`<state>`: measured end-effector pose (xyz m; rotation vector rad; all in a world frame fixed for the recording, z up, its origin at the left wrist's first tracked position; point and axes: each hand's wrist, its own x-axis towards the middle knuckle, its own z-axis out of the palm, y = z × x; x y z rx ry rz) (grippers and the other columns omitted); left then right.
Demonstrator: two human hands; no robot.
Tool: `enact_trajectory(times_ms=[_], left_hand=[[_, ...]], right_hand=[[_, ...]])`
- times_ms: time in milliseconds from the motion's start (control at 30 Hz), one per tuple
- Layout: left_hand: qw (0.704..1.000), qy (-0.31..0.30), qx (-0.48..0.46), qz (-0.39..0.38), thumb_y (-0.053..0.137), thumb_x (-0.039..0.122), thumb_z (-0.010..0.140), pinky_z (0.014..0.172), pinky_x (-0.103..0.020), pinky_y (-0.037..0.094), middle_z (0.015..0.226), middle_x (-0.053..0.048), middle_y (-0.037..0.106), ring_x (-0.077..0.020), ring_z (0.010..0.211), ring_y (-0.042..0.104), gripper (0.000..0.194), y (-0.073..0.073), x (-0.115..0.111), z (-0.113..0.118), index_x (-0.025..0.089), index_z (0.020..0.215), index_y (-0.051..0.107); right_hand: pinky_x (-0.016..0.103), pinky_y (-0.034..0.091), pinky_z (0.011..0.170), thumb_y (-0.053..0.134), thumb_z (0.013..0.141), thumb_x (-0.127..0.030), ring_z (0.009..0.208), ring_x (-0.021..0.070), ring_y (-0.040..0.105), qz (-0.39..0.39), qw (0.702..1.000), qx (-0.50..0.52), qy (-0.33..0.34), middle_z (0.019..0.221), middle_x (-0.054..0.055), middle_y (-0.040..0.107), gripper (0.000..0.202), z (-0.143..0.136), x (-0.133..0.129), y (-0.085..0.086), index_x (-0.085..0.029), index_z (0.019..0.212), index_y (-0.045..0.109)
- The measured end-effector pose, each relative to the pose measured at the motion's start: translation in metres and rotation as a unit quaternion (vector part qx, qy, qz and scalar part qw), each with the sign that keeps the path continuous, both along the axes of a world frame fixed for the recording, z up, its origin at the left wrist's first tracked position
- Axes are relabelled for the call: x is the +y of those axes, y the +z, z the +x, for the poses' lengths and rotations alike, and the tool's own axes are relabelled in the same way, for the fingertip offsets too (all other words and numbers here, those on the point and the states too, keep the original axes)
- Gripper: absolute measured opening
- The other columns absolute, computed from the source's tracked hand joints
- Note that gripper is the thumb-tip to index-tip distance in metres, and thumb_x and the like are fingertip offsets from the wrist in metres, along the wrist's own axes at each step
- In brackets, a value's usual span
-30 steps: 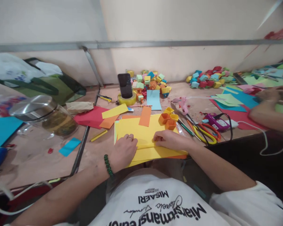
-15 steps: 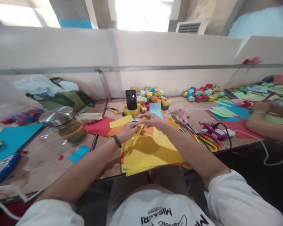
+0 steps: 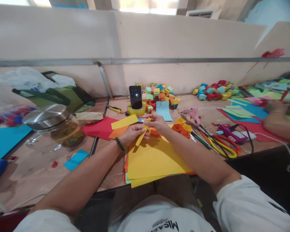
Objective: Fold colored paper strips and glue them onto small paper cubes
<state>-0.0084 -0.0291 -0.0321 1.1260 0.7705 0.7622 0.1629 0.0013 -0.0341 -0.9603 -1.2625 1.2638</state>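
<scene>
A narrow folded yellow paper strip (image 3: 141,138) is held between both hands above a stack of yellow sheets (image 3: 157,161). My left hand (image 3: 132,133), with a green bead bracelet at the wrist, pinches the strip from the left. My right hand (image 3: 159,124) has its fingers closed on the strip's upper end. Beside the left hand lie a flat yellow strip (image 3: 124,122) and an orange piece (image 3: 118,133). Folded orange and yellow paper shapes (image 3: 182,128) sit to the right of my right hand.
A phone (image 3: 135,96) leans behind a tape roll (image 3: 136,110). A glass jar (image 3: 67,130) stands left. Scissors (image 3: 222,146), a pink glue gun (image 3: 193,115) and a purple device (image 3: 233,133) lie right. Another person's arm (image 3: 280,122) rests at the far right.
The view has tilted down and come a little closer. The yellow strip remains in both hands, which have barely moved. The orange and yellow folded shapes show more fully now.
</scene>
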Motion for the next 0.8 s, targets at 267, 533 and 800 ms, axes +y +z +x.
enact_trajectory(times_ms=[267, 533, 800], left_hand=[[0.999, -0.020, 0.043, 0.000, 0.083, 0.029, 0.067, 0.075, -0.031, 0.057, 0.077, -0.009, 0.075, -0.0173, 0.070, 0.072, 0.027, 0.012, -0.003, -0.005, 0.009, 0.079, 0.070], [0.999, -0.048, 0.010, -0.018, 0.085, 0.039, 0.062, 0.075, -0.031, 0.057, 0.086, -0.013, 0.077, -0.0205, 0.076, 0.073, 0.044, 0.006, 0.003, -0.012, 0.010, 0.092, 0.071], [0.998, 0.041, -0.008, 0.035, 0.086, 0.045, 0.057, 0.069, -0.031, 0.058, 0.071, -0.009, 0.074, -0.0180, 0.063, 0.070, 0.044, 0.001, -0.006, 0.003, 0.010, 0.078, 0.069]], right_hand=[[0.023, 0.041, 0.052, 0.089, 0.039, -0.031, 0.049, 0.0069, 0.048, -0.012, 0.997, 0.050, -0.061, 0.052, -0.009, 0.053, 0.051, 0.014, 0.009, 0.013, -0.018, 0.079, 0.059], [0.025, 0.043, 0.052, 0.086, 0.044, -0.035, 0.051, 0.0099, 0.051, 0.044, 0.997, 0.008, -0.063, 0.052, -0.008, 0.055, 0.044, 0.011, -0.008, 0.030, -0.021, 0.075, 0.058], [0.025, 0.045, 0.054, 0.082, 0.054, -0.038, 0.051, 0.0104, 0.054, 0.055, 0.997, -0.052, -0.011, 0.053, -0.007, 0.056, 0.043, -0.007, -0.012, 0.012, -0.018, 0.086, 0.061]])
